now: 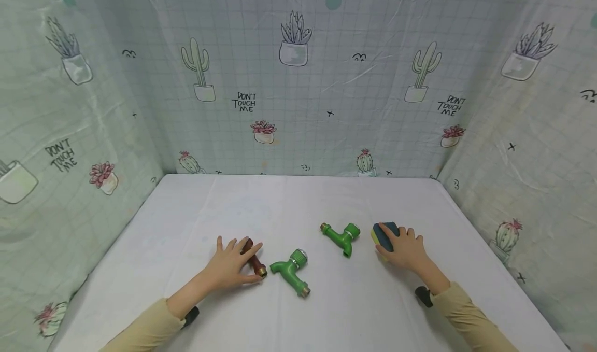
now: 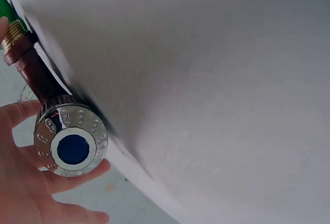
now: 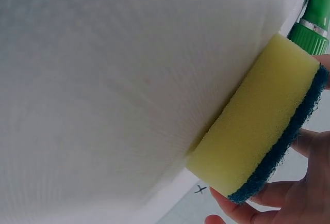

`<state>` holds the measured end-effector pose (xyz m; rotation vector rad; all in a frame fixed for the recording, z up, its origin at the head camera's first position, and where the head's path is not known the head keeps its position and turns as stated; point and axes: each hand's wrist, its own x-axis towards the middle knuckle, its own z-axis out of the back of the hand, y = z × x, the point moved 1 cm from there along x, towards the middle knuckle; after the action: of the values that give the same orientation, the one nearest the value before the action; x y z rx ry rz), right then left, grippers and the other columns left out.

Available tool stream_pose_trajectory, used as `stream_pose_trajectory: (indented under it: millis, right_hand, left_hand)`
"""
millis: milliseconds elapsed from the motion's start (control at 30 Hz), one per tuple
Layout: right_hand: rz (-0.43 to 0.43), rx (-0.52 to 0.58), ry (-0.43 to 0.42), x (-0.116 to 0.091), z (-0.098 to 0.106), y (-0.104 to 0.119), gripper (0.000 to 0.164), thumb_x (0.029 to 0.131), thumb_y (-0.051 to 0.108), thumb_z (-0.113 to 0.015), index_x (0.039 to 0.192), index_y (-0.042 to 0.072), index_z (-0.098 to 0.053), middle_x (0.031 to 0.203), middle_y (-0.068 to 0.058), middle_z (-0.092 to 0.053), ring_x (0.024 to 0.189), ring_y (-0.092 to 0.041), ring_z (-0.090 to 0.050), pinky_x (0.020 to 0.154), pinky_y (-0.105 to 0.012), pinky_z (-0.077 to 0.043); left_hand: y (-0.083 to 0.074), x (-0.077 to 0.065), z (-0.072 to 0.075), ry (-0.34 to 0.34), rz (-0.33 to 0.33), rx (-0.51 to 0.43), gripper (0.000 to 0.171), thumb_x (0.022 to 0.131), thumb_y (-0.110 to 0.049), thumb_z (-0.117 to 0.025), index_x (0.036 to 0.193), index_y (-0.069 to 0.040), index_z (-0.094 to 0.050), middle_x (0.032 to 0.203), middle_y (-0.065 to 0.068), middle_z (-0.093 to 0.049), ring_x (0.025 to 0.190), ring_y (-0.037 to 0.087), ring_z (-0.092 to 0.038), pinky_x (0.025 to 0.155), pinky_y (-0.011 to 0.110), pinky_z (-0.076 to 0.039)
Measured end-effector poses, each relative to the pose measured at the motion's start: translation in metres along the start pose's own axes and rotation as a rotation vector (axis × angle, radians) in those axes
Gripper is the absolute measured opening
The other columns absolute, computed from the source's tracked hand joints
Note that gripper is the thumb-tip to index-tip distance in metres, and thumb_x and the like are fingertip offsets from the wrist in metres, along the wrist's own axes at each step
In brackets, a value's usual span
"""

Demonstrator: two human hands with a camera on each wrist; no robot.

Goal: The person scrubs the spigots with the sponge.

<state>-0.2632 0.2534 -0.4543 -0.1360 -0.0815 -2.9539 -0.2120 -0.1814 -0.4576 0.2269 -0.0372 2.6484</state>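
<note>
- Left of centre, low in the head view, I see the left hand spreading straight fingers over the brown tap on the desk.
- That tap's long axis slants from upper left to lower right, its threaded end beside the thumb; the lower green tap lies just right.
- Right of centre, the right hand rests fingers on the sponge; whether they grip it, I can't tell.

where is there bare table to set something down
Behind the farther green tap, up to the table's back edge; also in front, between the sleeves. Crowded: left hand, brown tap, nearer green tap.
</note>
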Motion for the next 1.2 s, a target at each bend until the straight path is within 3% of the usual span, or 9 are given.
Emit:
stream_pose_trajectory:
  millis: [200, 433, 600, 833, 933, 1033, 1200]
  right_hand:
    - [0.005, -0.003, 0.007, 0.0, 0.0, 0.0, 0.063, 0.082, 0.05, -0.051, 0.134, 0.016, -0.039, 0.11, -0.032, -0.048, 0.097, -0.046, -0.045, 0.072, -0.059, -0.037]
    - [0.001, 0.004, 0.0, 0.0, 0.001, 0.001, 0.063, 0.082, 0.05, -0.051, 0.134, 0.016, -0.039, 0.112, -0.032, -0.047, 0.099, -0.046, -0.044, 0.073, -0.06, -0.036]
    - [0.003, 0.012, -0.007, 0.0, 0.002, 0.0, 0.063, 0.082, 0.048, -0.052, 0.134, 0.015, -0.039, 0.112, -0.033, -0.046, 0.098, -0.047, -0.044, 0.072, -0.06, -0.038]
    - [-0.002, 0.021, 0.014, -0.003, 0.004, -0.002, 0.063, 0.081, 0.045, -0.054, 0.133, 0.013, -0.039, 0.111, -0.033, -0.046, 0.098, -0.047, -0.044, 0.072, -0.059, -0.04]
    - [0.0, 0.03, 0.006, -0.005, 0.005, -0.003, 0.062, 0.081, 0.042, -0.055, 0.133, 0.013, -0.039, 0.112, -0.033, -0.045, 0.096, -0.046, -0.044, 0.069, -0.057, -0.042]
    - [0.014, 0.043, -0.016, -0.008, 0.006, -0.005, 0.061, 0.08, 0.039, -0.057, 0.133, 0.012, -0.04, 0.112, -0.031, -0.045, 0.093, -0.043, -0.044, 0.065, -0.054, -0.043]
    - [0.032, 0.057, -0.041, -0.014, 0.009, -0.006, 0.062, 0.078, 0.034, -0.059, 0.132, 0.012, -0.04, 0.114, -0.029, -0.044, 0.093, -0.041, -0.044, 0.063, -0.052, -0.044]
  left_hand:
    - [-0.003, 0.006, -0.001, 0.015, -0.016, 0.014, 0.08, 0.067, -0.07, -0.056, 0.13, -0.022, -0.046, 0.126, 0.021, -0.047, 0.106, 0.038, -0.051, 0.089, 0.073, -0.024]
    - [-0.004, 0.011, 0.0, 0.034, -0.032, 0.017, 0.08, 0.066, -0.064, -0.061, 0.124, -0.011, -0.051, 0.122, 0.024, -0.045, 0.105, 0.037, -0.051, 0.088, 0.069, -0.03]
    - [-0.007, 0.012, 0.003, 0.025, -0.06, 0.037, 0.084, 0.062, -0.063, -0.064, 0.119, -0.002, -0.054, 0.125, 0.026, -0.042, 0.104, 0.036, -0.049, 0.087, 0.058, -0.039]
    - [-0.012, 0.011, 0.012, -0.02, -0.085, 0.026, 0.083, 0.059, -0.056, -0.069, 0.117, 0.0, -0.054, 0.128, 0.024, -0.039, 0.098, 0.03, -0.051, 0.071, 0.042, -0.048]
    - [-0.013, 0.012, 0.018, -0.047, -0.064, -0.044, 0.079, 0.058, -0.052, -0.071, 0.116, -0.001, -0.055, 0.13, 0.023, -0.037, 0.098, 0.029, -0.053, 0.069, 0.039, -0.05]
    - [-0.013, 0.013, 0.025, -0.083, -0.045, -0.17, 0.076, 0.056, -0.047, -0.074, 0.115, -0.002, -0.056, 0.132, 0.019, -0.037, 0.092, 0.022, -0.056, 0.065, 0.03, -0.05]
    - [-0.015, 0.015, 0.032, -0.095, -0.055, -0.531, 0.068, 0.061, -0.036, -0.077, 0.117, -0.002, -0.055, 0.132, 0.016, -0.035, 0.084, 0.015, -0.057, 0.062, 0.017, -0.049]
